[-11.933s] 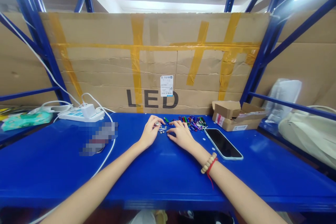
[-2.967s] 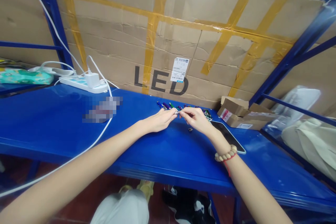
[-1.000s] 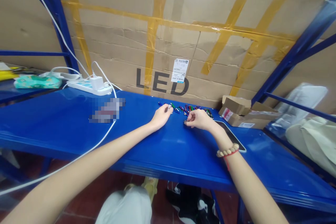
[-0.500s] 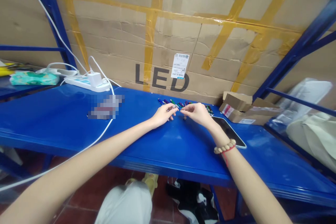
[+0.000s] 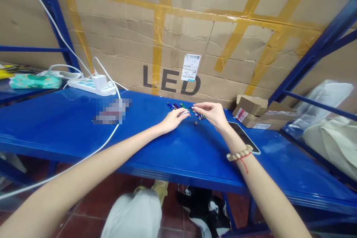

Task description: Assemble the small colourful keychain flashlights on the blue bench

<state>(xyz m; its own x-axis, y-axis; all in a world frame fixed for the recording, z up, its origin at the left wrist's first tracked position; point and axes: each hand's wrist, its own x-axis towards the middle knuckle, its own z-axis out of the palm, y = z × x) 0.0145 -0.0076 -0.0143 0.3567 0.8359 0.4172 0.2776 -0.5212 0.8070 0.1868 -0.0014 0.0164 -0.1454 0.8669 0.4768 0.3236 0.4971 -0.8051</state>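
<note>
My left hand (image 5: 173,119) is closed in a pinch on a small silvery piece (image 5: 186,112) just above the blue table (image 5: 134,137). To its right, my right hand (image 5: 212,113) is also pinched, its fingertips close to the silvery piece. Whatever lies between those fingertips is too small to make out. Behind and between the hands lie several slim coloured tubes (image 5: 170,106), blue, purple and green, that look like pen parts. A tiny metallic part (image 5: 195,123) rests on the table below my right fingers.
A white-rimmed tablet (image 5: 245,137) lies under my right forearm. An opened small carton (image 5: 259,115) stands at the back right. On the left are a white power strip (image 5: 92,86), a white cable (image 5: 107,143) and a blurred-out object (image 5: 110,113). A large cardboard box (image 5: 122,44) stands behind.
My right hand has risen slightly and moved a little away from the left, uncovering more of the small coloured parts. The left hand stays near its place, still pinching.
</note>
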